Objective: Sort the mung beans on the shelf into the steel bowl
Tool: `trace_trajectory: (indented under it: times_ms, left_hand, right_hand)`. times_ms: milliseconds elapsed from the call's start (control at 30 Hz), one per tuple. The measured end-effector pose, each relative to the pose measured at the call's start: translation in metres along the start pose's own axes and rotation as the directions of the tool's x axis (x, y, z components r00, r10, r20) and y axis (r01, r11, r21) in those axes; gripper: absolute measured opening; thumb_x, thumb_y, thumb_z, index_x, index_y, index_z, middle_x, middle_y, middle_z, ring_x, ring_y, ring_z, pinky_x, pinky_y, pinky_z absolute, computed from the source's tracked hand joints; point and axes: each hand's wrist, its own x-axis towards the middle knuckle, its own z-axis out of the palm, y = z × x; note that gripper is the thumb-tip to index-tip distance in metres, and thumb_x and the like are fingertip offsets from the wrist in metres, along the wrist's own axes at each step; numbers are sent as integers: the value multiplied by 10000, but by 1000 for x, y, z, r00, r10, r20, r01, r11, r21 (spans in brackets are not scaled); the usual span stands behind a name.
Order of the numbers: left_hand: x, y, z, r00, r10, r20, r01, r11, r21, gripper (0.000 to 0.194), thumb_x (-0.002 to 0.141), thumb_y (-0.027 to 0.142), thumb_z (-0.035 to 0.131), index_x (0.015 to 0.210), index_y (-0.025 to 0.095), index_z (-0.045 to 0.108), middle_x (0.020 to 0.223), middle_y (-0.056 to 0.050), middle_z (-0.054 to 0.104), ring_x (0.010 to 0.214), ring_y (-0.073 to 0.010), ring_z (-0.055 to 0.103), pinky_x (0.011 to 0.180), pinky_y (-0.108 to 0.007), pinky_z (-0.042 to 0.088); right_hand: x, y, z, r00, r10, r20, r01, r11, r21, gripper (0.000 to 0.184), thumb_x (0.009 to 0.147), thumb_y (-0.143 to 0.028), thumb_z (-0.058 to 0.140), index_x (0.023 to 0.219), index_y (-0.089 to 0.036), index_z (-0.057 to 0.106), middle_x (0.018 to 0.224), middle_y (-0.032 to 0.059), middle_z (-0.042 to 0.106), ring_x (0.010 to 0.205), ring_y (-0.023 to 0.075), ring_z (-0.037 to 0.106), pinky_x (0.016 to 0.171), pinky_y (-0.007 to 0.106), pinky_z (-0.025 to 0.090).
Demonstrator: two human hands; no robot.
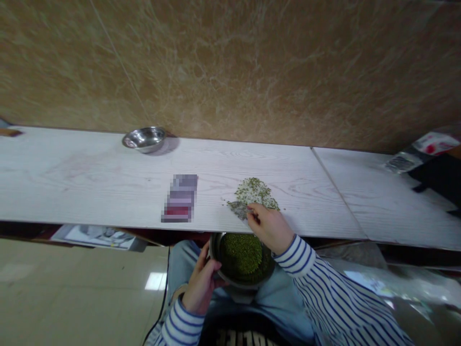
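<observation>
My left hand [205,281] grips the rim of a metal bowl [215,250] on its left side, thumb over the edge. The bowl rests at my lap, just below the table's front edge, with small green grains that look like mung beans [241,254] inside. My right hand [270,226] is over the table edge and the bowl's upper right, fingers pinched. At its fingertips lies a greyish patch [238,210] that I cannot identify. Just beyond, more green grains [255,190] are spread in a loose layer on the white table [209,158].
An empty steel bowl [144,139] stands near the wall. A blurred-out phone-shaped object [180,198] lies left of the grains. At the far right are a black item [439,178] and a clear packet [402,162]. Papers [97,236] sit on a shelf under the table.
</observation>
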Motion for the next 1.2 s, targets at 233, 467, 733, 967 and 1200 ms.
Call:
trace_trajectory:
  times_ms: [233,467,733,967,1200]
  left_hand:
    - [4,1,2,1000,13,6,-13,1000,-6,658,650,151,544,1274,326,426,1030,-17,591,753,-141,558,565,-241,472]
    - [-1,2,-3,1000,3,-7,-3,1000,14,682,650,151,550,1299,306,411,1105,-41,594,822,-181,578,566,-258,474]
    - [-1,-1,-3,999,0,-42,0,1000,-4,705,639,151,558,1312,296,408,1061,-46,613,802,-189,590,572,-279,481]
    - [3,-2,3,1000,17,-9,-17,1000,-9,665,636,147,572,1270,314,461,1081,-32,605,792,-163,575,592,-266,488]
    - [2,-5,-2,999,37,-3,-37,999,2,651,658,172,570,1279,322,446,1074,-26,595,810,-171,560,577,-260,472]
  right_hand:
    - [3,16,-8,995,95,-26,-96,994,-60,225,848,-259,452,1025,-192,573,719,21,674,635,152,621,592,245,414]
    - [8,24,-13,995,89,-44,-93,992,-88,233,843,-255,456,1026,-183,580,710,25,677,613,153,617,581,249,418]
    - [1,27,-22,995,58,-77,-62,997,-44,245,860,-275,445,1059,-204,570,820,31,698,720,162,648,649,261,466]
    - [-18,30,-31,981,-44,-191,11,986,-168,236,874,-285,436,1038,-204,586,866,44,696,694,160,626,668,274,447]
    - [-26,16,-24,969,-211,-128,156,927,-340,218,889,-216,414,1013,-179,590,829,54,679,733,160,593,704,294,367]
